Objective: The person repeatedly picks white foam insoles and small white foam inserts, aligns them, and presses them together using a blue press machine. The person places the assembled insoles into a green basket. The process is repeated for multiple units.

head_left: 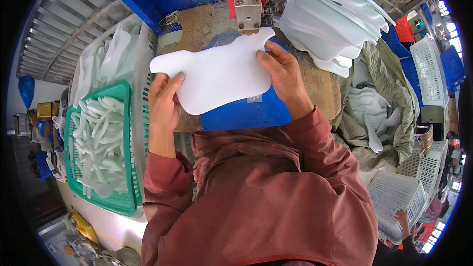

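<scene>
While both hands grip white sheet (217, 71) (curvy) | blue label plate (246, 113) beneath

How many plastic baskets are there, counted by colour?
Green plastic mesh basket: 1
White plastic mesh baskets: 4
Red plastic basket: 1
Total: 6

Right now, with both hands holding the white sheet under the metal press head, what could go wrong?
1. The right hand grips the white sheet close beside the press head; its fingers might get caught if the head comes down.
2. The left hand holds only the sheet's lower edge, so the sheet may shift.
3. The stack of white sheets overhangs its pile and could slide.
</scene>
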A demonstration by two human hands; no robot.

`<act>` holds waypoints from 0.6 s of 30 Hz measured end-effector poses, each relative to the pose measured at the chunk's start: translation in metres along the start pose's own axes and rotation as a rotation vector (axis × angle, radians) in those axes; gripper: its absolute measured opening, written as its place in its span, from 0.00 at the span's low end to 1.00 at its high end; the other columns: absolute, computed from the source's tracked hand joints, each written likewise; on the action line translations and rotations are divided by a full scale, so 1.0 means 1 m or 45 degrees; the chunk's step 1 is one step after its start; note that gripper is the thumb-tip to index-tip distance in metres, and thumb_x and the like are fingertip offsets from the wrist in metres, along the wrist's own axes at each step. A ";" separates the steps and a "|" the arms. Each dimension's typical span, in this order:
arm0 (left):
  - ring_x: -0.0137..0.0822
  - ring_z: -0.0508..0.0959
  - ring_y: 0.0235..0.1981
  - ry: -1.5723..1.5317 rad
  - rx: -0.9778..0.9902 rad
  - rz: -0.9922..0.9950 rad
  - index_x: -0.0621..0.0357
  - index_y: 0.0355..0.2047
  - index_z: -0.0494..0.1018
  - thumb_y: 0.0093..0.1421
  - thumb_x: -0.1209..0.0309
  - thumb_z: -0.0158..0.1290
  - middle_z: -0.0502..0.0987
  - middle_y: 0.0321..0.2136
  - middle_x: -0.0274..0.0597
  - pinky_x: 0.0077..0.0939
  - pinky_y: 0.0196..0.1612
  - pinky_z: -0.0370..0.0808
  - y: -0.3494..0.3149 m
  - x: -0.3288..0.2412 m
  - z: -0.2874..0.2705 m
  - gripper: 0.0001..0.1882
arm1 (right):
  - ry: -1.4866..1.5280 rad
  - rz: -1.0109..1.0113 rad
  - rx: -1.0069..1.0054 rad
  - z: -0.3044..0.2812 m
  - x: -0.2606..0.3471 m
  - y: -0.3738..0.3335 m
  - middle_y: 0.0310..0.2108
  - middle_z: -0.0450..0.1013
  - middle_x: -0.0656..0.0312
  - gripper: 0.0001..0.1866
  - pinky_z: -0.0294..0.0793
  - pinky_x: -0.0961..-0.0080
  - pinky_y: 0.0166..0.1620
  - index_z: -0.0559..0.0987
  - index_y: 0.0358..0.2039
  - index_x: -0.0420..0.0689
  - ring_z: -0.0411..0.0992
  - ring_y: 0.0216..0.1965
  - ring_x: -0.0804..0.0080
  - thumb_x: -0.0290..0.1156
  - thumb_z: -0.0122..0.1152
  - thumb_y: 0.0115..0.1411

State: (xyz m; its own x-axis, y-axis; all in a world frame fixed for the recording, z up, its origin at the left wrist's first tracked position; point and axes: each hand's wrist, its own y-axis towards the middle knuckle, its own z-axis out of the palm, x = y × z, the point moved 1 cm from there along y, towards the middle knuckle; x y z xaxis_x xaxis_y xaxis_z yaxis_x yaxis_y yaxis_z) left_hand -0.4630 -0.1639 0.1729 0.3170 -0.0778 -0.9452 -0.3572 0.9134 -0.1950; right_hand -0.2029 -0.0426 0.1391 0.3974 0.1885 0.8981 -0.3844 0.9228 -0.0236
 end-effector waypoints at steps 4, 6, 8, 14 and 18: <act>0.35 0.85 0.46 0.003 0.030 0.018 0.68 0.59 0.73 0.69 0.73 0.57 0.82 0.49 0.45 0.30 0.47 0.83 0.009 0.002 0.011 0.20 | -0.073 -0.028 -0.107 -0.009 0.005 0.002 0.41 0.80 0.65 0.20 0.76 0.83 0.41 0.77 0.61 0.33 0.75 0.38 0.84 0.28 0.63 0.72; 0.34 0.85 0.46 0.004 0.061 0.027 0.67 0.58 0.73 0.69 0.73 0.58 0.82 0.48 0.45 0.30 0.47 0.83 0.012 0.002 0.018 0.19 | -0.100 -0.049 -0.146 -0.013 0.009 0.003 0.41 0.80 0.65 0.20 0.75 0.83 0.41 0.78 0.61 0.33 0.75 0.38 0.84 0.28 0.63 0.72; 0.29 0.84 0.40 -0.011 0.061 0.020 0.67 0.52 0.75 0.69 0.74 0.58 0.82 0.43 0.42 0.24 0.40 0.80 0.017 0.003 0.026 0.14 | -0.104 -0.083 -0.170 -0.017 0.013 0.003 0.41 0.80 0.65 0.21 0.75 0.83 0.41 0.78 0.61 0.33 0.75 0.38 0.85 0.28 0.64 0.72; 0.23 0.80 0.32 0.084 0.166 0.018 0.65 0.48 0.77 0.69 0.73 0.59 0.82 0.38 0.38 0.18 0.32 0.74 0.032 0.007 0.037 0.11 | -0.332 -0.158 -0.291 -0.027 0.030 0.001 0.40 0.79 0.66 0.22 0.74 0.84 0.40 0.77 0.63 0.31 0.73 0.38 0.85 0.28 0.64 0.72; 0.29 0.83 0.41 0.119 0.291 -0.002 0.67 0.55 0.74 0.69 0.71 0.58 0.82 0.45 0.42 0.23 0.41 0.80 0.041 0.011 0.045 0.17 | -0.492 -0.226 -0.374 -0.031 0.043 -0.002 0.39 0.78 0.68 0.23 0.73 0.84 0.39 0.76 0.63 0.30 0.71 0.36 0.86 0.28 0.64 0.72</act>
State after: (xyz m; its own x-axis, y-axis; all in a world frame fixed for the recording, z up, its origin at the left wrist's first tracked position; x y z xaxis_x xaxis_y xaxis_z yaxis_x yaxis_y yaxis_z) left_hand -0.4343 -0.1097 0.1661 0.2313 -0.1063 -0.9671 -0.1456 0.9790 -0.1424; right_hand -0.1596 -0.0259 0.1642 0.0773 -0.0661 0.9948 -0.0669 0.9952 0.0713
